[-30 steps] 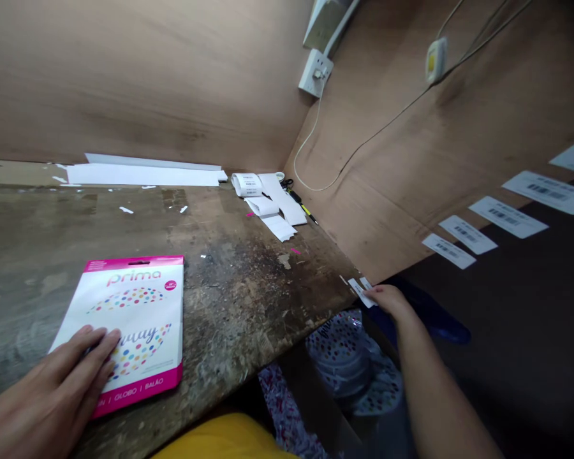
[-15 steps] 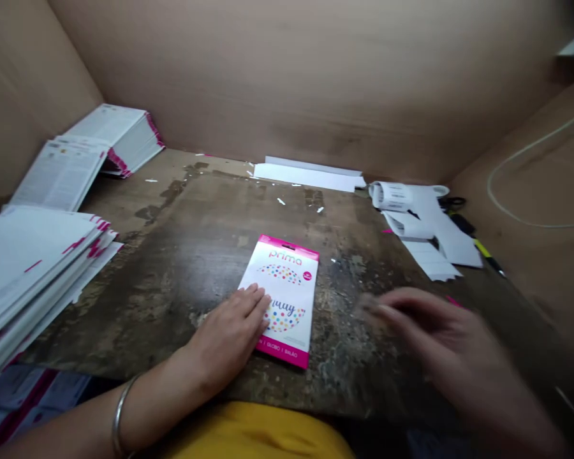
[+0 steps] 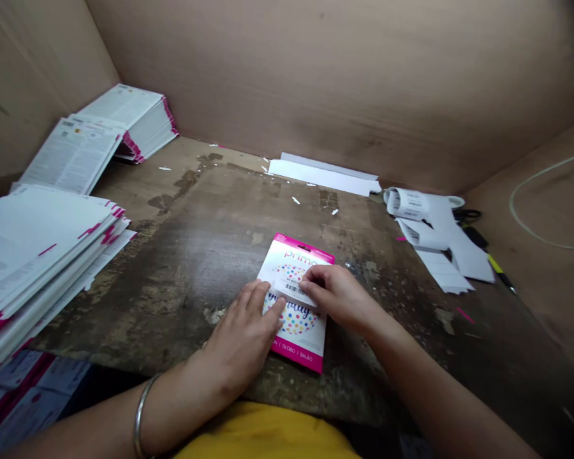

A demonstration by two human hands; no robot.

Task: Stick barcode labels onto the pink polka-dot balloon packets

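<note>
A pink and white "prima" packet (image 3: 297,299) with coloured dots lies flat on the worn wooden table (image 3: 210,242). My left hand (image 3: 243,335) rests on its lower left part, fingers stretched out flat. My right hand (image 3: 337,294) pinches a small white barcode label (image 3: 294,288) against the packet's front, just below the printed name. The label's right end is under my fingers.
Stacks of white and pink packets (image 3: 38,248) fill the left side, with more at the back left (image 3: 119,124). A roll of barcode labels (image 3: 409,204) and loose label strips (image 3: 447,255) lie at the right, beside a pen (image 3: 500,275). Cardboard walls enclose the table.
My view swung left from the right wall to the table. My right hand brought a barcode label from the table's right edge onto the packet. My left hand stayed on the packet.
</note>
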